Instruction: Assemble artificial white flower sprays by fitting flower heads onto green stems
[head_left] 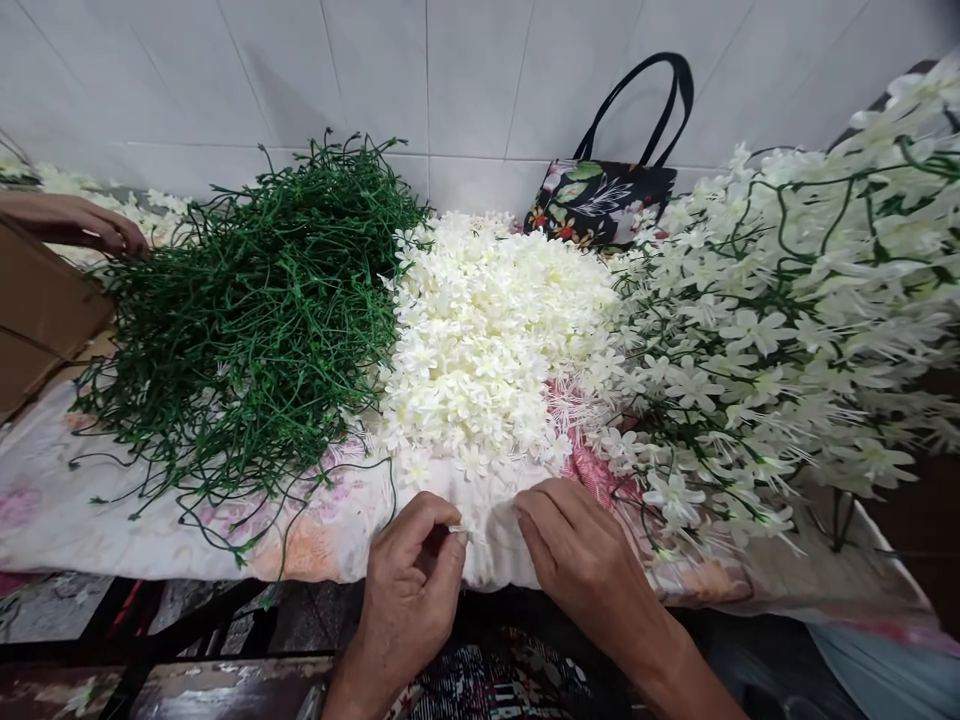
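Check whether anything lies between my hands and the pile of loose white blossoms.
Nothing visible does. The left hand, pinching a small white piece, and the right hand lie on the cloth right at the near edge of the blossom pile. The green stems lie off to the left.

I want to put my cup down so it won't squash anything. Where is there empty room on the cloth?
Front left: bare cloth between the green stems and its front edge. A small gap between the left hand and the right hand, below the white flower heap. Crowded: the middle, and the right under the flower sprays.
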